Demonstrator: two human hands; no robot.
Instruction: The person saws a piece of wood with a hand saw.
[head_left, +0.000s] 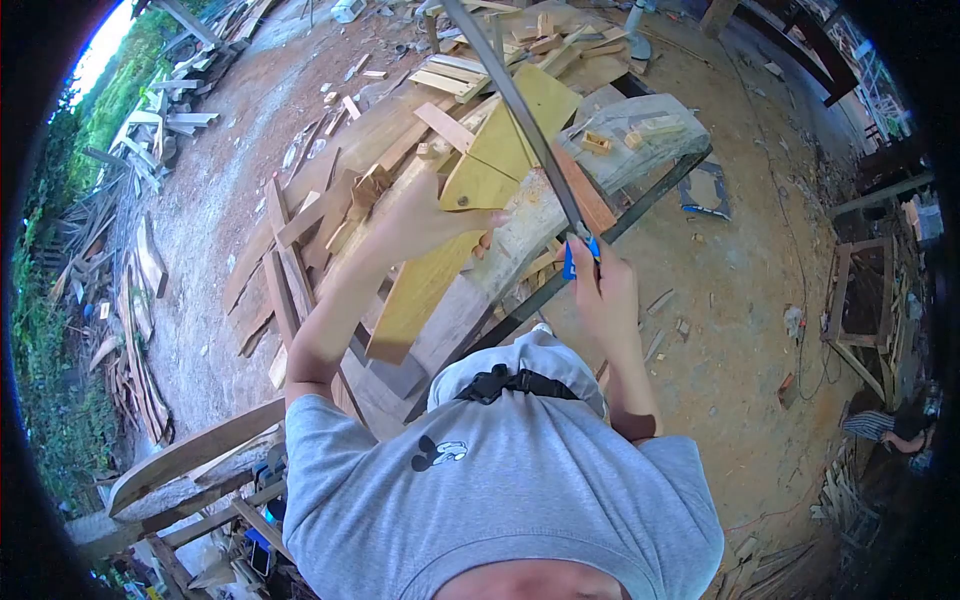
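In my right hand (608, 290) is the blue handle (580, 257) of a saw, its fingers wrapped round it. The long dark blade (520, 105) slants from the handle up to the top of the view, passing over the wood. My left hand (440, 215) rests by the lower end of a yellow board (495, 150), fingers spread toward a pale plank (515, 245); what its fingertips touch is hard to make out. Another yellowish board (420, 305) lies below that hand. A reddish strip of wood (588, 190) is beside the blade.
Stacked planks (300, 215) lie to the left of the bench. Small wood blocks (597, 143) sit on a whitish slab (650, 125) beyond the blade. A wooden frame (860, 290) stands at the right, and part of another person (905, 440) shows at the lower right.
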